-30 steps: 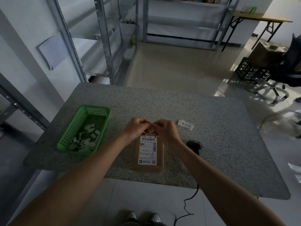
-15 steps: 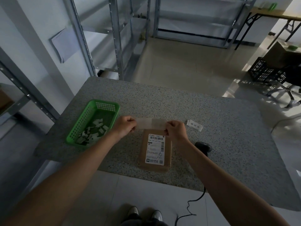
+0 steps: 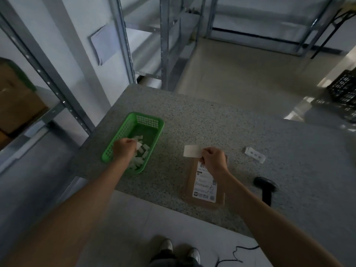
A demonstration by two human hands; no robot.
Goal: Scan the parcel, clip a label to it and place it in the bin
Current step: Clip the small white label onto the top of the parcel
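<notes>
A flat brown parcel [image 3: 192, 182] with a white shipping sticker [image 3: 205, 186] lies near the table's front edge. My right hand [image 3: 212, 160] hovers over its far end, pinching a pale rectangular label [image 3: 191, 151] by one end. My left hand [image 3: 124, 148] is down inside the green basket [image 3: 148, 122], fingers closed around a small white clip [image 3: 139, 145] among several loose white clips [image 3: 139, 158].
A black barcode scanner [image 3: 265, 186] rests on the speckled table [image 3: 250, 135] right of the parcel, its cable hanging to the floor. A small white strip [image 3: 255, 155] lies further back. Metal shelving stands behind and to the left; a black crate [image 3: 342, 89] sits at far right.
My left hand let go of the label and moved left into the green basket. My right hand kept the label above the parcel. The view swung leftwards.
</notes>
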